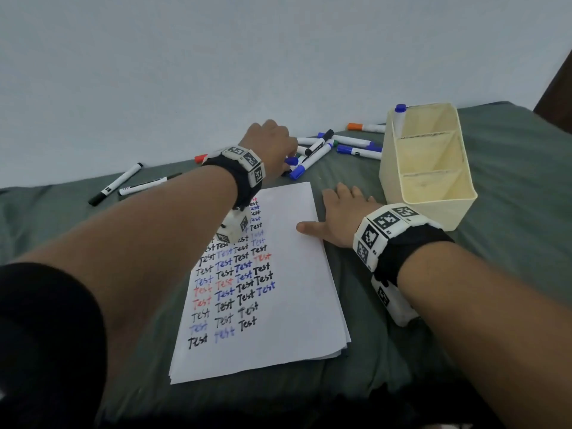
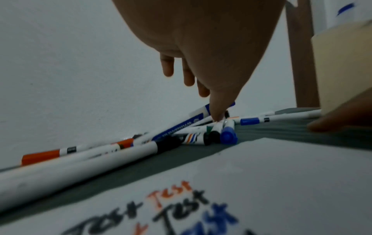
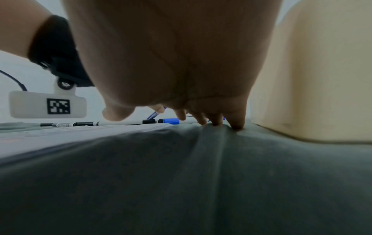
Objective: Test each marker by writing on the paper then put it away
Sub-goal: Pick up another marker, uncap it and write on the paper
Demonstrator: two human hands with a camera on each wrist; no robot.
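Reaching into the marker pile (image 1: 312, 151) with my left hand (image 1: 272, 144), fingertips (image 2: 218, 114) just touching the tangle, grip not closed on anything yet. Right hand (image 1: 340, 215) lies flat and relaxed, thumb on the edge of the paper (image 1: 288, 274), so the sheet stays put. I'd say pick one barrel off the top, not from underneath, or the rest will roll. One blue marker (image 1: 400, 117) already stands in the cream organizer (image 1: 433, 193).
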